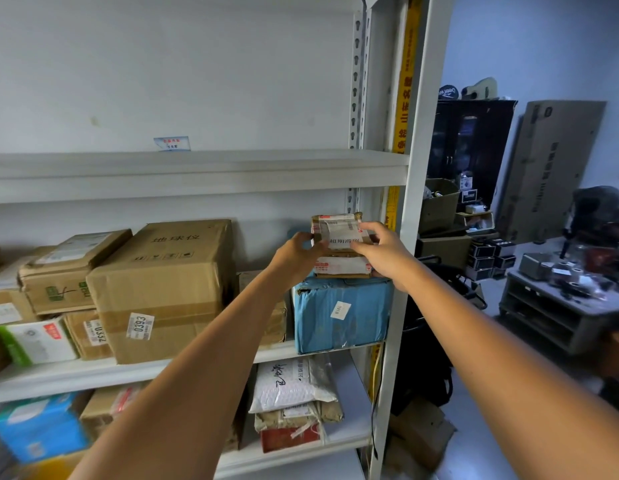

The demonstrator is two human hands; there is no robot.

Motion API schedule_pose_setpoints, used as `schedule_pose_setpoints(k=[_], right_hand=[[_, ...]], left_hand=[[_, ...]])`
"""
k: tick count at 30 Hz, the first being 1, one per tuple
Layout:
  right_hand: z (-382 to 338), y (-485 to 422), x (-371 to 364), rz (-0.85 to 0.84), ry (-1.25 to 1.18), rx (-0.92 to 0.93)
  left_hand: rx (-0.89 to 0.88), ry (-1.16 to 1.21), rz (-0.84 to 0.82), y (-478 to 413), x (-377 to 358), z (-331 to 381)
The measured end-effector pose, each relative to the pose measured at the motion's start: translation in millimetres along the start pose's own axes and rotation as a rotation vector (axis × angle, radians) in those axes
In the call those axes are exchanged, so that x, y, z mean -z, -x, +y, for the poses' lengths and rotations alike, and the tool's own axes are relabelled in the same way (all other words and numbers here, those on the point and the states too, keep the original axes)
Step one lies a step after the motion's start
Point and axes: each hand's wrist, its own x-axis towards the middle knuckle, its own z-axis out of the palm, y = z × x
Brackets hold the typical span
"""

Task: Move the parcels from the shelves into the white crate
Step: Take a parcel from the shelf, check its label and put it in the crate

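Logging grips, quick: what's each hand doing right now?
Left hand: grips the small brown cardboard parcel with a white label, at its left side.
Right hand: grips the same parcel at its right side.

Matt brown cardboard for the large box (169, 282), banded with glossy tape. Cardboard under shiny tape and paper labels on the small parcel (339, 227). Dimpled white plastic for the mailer (287, 386). Smooth painted metal for the shelves (197, 174).
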Motion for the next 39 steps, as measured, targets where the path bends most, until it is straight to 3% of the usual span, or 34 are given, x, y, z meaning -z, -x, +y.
schedule_pose_setpoints(k=[6,12,16,22,31,39], right_hand=[[4.4,8.9,0.6,0.021,-0.110,0.010],[8.3,12.9,3.7,0.013,-0.160,-0.116],[0.8,17.1,4.5,-0.007,-0.261,-0.158],[-7.2,23.8,-1.2,0.032,-0.223,-0.082],[-10.7,34.0,-11.8,0.033,-0.244,0.014],[-36.2,53.9,-41.3,-0.068,-0.280,0.091]], left_hand=[[0.063,0.215,-0.007,3.2,-6.2,0.6],[0.156,0.364,-0.062,9.0,-6.1,7.9],[0.140,0.361,-0.096,17.1,1.4,10.3],[0.109,0.329,-0.122,29.8,5.0,11.7],[0.104,0.345,-0.032,57.7,15.9,17.4],[0.091,0.309,0.109,102.4,58.5,15.3]])
